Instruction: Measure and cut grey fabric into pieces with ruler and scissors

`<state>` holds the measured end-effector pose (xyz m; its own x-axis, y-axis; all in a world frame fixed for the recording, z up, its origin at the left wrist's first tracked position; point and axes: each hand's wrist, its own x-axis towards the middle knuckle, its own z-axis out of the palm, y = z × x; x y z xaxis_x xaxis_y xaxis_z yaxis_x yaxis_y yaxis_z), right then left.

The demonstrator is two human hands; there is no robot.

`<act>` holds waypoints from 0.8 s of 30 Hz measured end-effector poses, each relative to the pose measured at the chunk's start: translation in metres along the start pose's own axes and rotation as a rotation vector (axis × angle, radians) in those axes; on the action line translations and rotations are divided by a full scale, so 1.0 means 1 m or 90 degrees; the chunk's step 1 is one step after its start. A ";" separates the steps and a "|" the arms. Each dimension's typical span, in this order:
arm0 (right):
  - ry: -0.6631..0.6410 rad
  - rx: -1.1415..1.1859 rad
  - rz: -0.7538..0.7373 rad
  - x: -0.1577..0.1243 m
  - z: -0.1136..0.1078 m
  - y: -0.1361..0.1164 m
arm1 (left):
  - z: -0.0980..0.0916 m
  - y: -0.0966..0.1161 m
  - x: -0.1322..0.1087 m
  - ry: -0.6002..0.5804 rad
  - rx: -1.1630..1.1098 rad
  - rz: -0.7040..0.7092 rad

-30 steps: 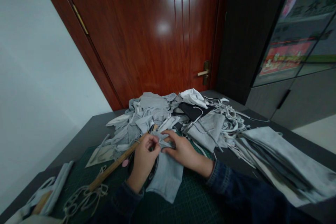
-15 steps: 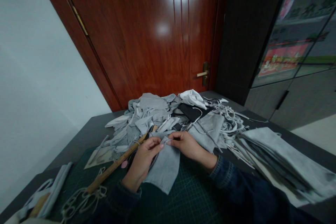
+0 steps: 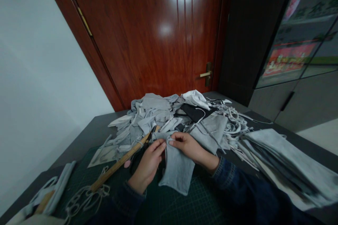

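Note:
A small piece of grey fabric (image 3: 178,172) hangs from my fingers over the green cutting mat (image 3: 200,197). My right hand (image 3: 191,147) pinches its upper edge between thumb and forefinger. Close beside it, my left hand (image 3: 150,161) is closed in a pinch at the fabric's top left edge; the exact grip at the fingertips is small and partly hidden. To the left of my left hand, a wooden stick (image 3: 118,163) lies slantwise across the mat, with a dark tool at its far end. A pink round piece (image 3: 127,164) lies next to the stick.
A heap of grey fabric pieces (image 3: 148,116) fills the back of the table, with a black cloth (image 3: 196,112) and tangled cords (image 3: 235,123) to its right. Folded fabric (image 3: 290,161) lies at the right. Loose string (image 3: 87,197) is at front left. A door (image 3: 148,42) stands behind.
The lower part of the grey fabric has swung to the right, away from my left hand. Both hands stay close together at its top. The view has shifted slightly.

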<state>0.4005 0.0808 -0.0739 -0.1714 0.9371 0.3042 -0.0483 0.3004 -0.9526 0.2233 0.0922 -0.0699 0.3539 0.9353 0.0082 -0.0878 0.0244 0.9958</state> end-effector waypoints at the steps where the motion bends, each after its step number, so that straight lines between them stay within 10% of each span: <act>1: 0.009 -0.010 -0.003 0.000 0.000 0.002 | 0.001 -0.001 0.000 0.010 0.050 0.033; 17: 0.074 -0.056 -0.011 0.004 -0.001 0.016 | 0.000 0.010 -0.004 0.074 0.358 0.244; 24: 0.098 -0.108 -0.045 0.000 0.001 0.011 | -0.001 0.010 -0.002 0.034 0.271 0.113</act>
<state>0.3990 0.0841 -0.0848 -0.0209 0.9249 0.3795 0.1140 0.3793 -0.9182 0.2210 0.0908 -0.0605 0.3188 0.9290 0.1881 0.2513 -0.2742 0.9283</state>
